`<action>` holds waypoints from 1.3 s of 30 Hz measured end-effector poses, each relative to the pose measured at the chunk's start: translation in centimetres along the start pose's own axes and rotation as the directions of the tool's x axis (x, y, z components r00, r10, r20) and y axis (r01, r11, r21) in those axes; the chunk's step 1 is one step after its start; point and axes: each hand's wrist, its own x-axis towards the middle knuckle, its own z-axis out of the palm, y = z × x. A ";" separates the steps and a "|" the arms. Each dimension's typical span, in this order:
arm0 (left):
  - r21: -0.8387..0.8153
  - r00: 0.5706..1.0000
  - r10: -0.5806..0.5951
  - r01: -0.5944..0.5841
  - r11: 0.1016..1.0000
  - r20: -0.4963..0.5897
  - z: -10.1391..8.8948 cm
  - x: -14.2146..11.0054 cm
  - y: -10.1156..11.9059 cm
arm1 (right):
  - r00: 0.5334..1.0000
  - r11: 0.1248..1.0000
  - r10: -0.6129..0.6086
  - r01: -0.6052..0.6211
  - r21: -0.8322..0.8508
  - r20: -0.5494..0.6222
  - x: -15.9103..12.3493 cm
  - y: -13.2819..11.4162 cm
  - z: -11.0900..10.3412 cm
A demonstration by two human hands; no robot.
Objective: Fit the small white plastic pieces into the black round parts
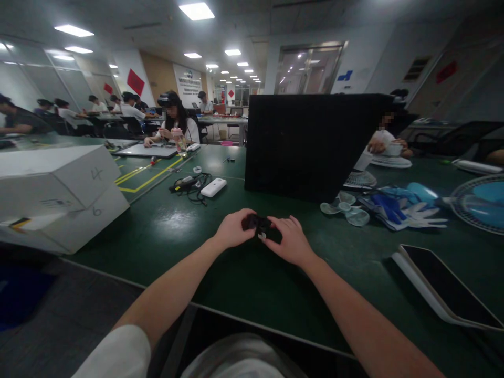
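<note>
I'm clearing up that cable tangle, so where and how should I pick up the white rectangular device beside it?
Probably pinch the white device across its middle, by its two long edges, from above and slightly right: it lies flat, is longer than wide, and the black cable tangle crowds its left end.

Green tbl (185, 262) w/ yellow tape lines (157, 174); on L, white box marked 6 (98, 220), box marked 4 (81, 178) on top; mid, blk cable tangle (185, 184) nr white device (213, 188); blk panel (299, 147) upright; on R, clear fan blades (357, 216), gloves (425, 216), fan grille (478, 207), phone (449, 283) atop white slab (426, 289)
</note>
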 end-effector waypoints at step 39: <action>-0.224 0.967 -0.237 0.253 0.941 0.097 2.3 -0.5 -0.8 | 0.957 0.963 0.269 -0.267 0.031 -0.105 0.1 8.0 -2.2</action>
